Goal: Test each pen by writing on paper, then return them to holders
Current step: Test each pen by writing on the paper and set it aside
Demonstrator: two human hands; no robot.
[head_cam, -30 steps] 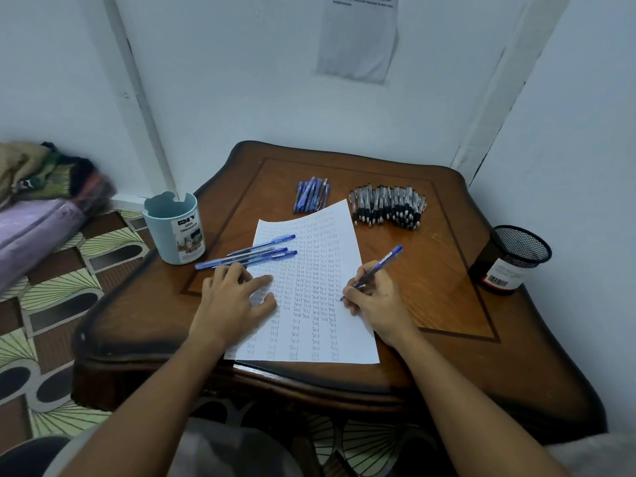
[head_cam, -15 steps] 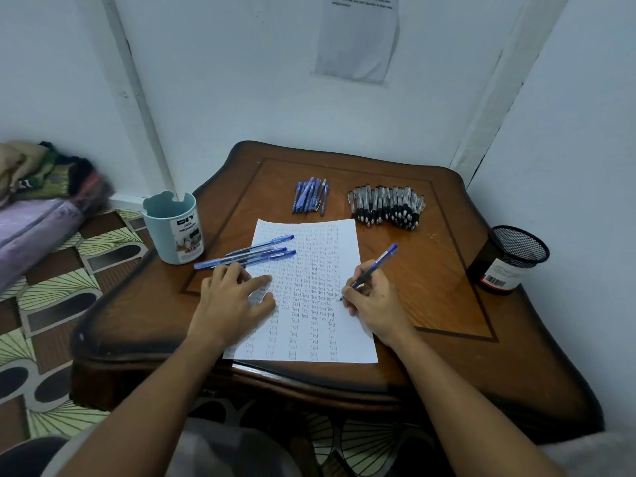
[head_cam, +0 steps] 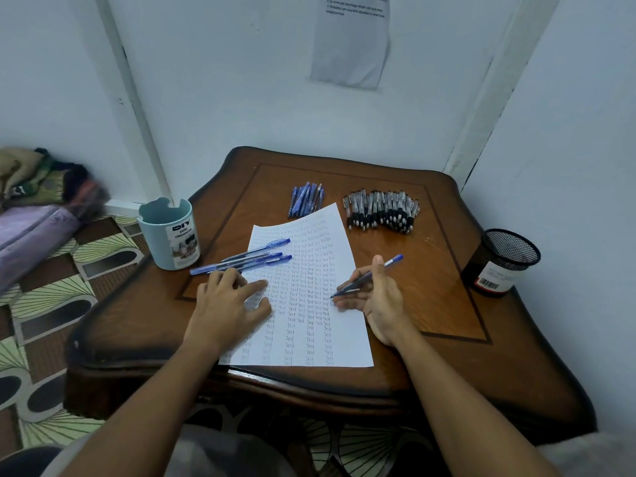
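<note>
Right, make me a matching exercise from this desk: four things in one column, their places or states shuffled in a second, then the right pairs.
Things:
1. pale blue cup
2. black mesh holder
3. heap of black pens
4. blue pen in the right hand

Places or states:
A. lying at the table's far side, right of the blue heap
B. at the table's left edge
C. tip close to the paper
D. at the table's right edge

Pairs: 1-B, 2-D, 3-A, 4-C.
</note>
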